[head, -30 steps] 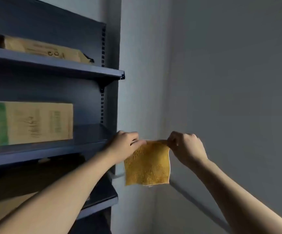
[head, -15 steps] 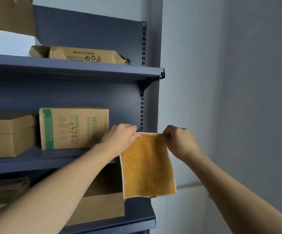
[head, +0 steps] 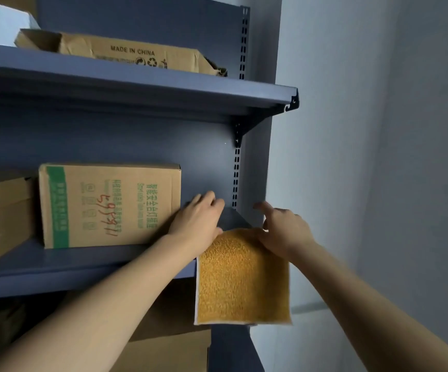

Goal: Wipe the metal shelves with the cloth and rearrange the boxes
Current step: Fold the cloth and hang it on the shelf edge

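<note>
1. Versus half a second ago: then I held the cloth (head: 243,277) in the air, pinched at both top corners. Its top edge is now laid on the right end of the middle shelf (head: 56,267), and the rest hangs down over the front lip
2. Both hands have gone further in over that shelf, and the view has closed in on the rack
3. Left hand (head: 197,221): on the cloth's top left corner, fingers reaching toward the back panel, just beside the green-printed box (head: 110,205). The thumb is hidden, so I cannot tell if it grips the cloth
4. Right hand (head: 284,229): released, fingers spread, palm resting on the cloth's top right corner
5. Counts: 1 cloth, yellow with a white edge; 2 hands
6. Shelves: 3 in view: top shelf (head: 137,84), middle shelf, lower shelf (head: 231,350)
7. Boxes: 1 crushed box (head: 126,53) marked MADE IN CHINA on the top shelf; 2 on the middle shelf, the green-printed box and a plain box (head: 3,218) to its left
8. On the lower shelf, 1 brown box (head: 169,350) is clear; the rest is in shadow, count unclear
</note>
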Motion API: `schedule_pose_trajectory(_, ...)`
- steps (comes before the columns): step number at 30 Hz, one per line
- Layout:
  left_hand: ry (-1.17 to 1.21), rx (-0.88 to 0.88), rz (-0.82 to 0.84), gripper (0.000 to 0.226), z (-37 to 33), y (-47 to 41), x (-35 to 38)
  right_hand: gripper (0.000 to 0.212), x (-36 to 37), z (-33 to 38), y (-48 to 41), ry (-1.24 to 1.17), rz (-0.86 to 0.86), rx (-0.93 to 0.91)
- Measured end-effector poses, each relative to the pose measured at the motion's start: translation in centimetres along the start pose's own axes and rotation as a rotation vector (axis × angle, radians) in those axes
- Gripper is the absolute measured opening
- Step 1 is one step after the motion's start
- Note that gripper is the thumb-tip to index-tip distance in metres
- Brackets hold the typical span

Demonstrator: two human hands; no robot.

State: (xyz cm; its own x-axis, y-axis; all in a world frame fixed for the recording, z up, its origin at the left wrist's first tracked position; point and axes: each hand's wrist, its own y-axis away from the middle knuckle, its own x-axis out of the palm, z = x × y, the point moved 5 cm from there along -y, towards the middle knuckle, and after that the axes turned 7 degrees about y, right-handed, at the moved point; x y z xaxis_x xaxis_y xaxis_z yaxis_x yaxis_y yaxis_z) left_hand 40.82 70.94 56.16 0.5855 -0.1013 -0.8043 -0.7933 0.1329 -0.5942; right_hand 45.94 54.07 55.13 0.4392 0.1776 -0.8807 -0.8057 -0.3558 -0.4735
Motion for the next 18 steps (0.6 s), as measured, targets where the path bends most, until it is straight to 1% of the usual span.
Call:
schedule_pose_trajectory(2,0.113,-0.007,-0.019,0.022,-0.2,0.8,-0.5,0.034,-0.4,1.0,0.3,-0.016,-0.079,-0.096)
schedule_pose_trajectory(3,0.137,-0.015,0.021,0.022,-0.4,1.3,-0.2,0.029,-0.2,1.8,0.5,-0.040,-0.087,-0.148)
schedule_pose_trajectory(5,0.116,-0.004,0.113,0.026,-1.0,2.1,0.5,0.027,0.8,3.3,0.9,-0.044,-0.037,-0.230)
schedule_pose_trajectory(8,0.079,0.005,0.124,0.029,-0.7,2.5,0.7,0.030,1.9,4.0,0.6,-0.065,-0.021,-0.263)
schedule_pose_trajectory(13,0.107,-0.008,0.138,0.028,-0.1,2.6,0.4,0.028,2.2,4.0,0.2,-0.124,-0.026,-0.282)
schedule_pose_trajectory(15,0.112,0.007,0.080,0.028,-0.2,2.7,-0.4,0.030,2.0,4.1,0.2,-0.150,-0.068,-0.269)
schedule_pose_trajectory(16,0.135,0.015,0.016,0.027,-0.1,2.7,-1.2,0.034,1.5,4.2,0.2,-0.211,-0.118,-0.254)
schedule_pose_trajectory(18,0.225,0.035,-0.143,0.022,0.5,2.5,-3.6,0.048,-0.1,4.9,0.1,-0.439,-0.215,-0.237)
